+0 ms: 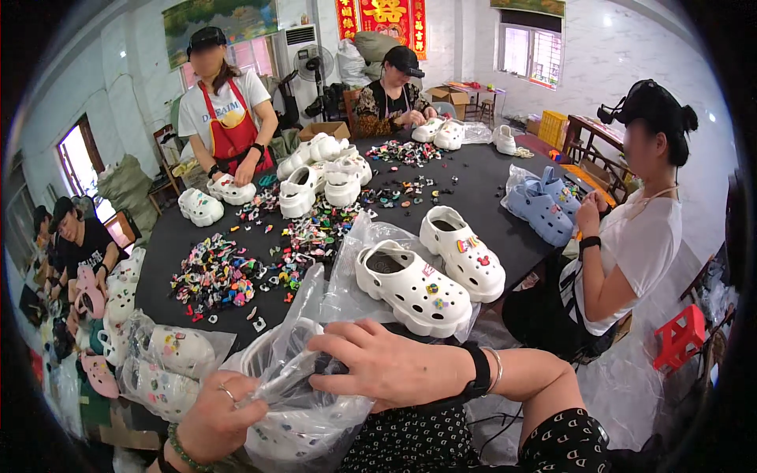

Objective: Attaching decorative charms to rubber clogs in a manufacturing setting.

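Head view: white shoes (296, 443) in a clear bag (303, 315) at the black table's (522, 244) near edge.
Left hand (214, 411) pinches the bag; right hand (390, 363) spreads its fingers across the opening. Hard tugging could tear thin plastic.

The left hand (214, 416) is curled, its thumb and forefinger set close; the right hand (382, 361) is turned back-up, fingers pointed left.
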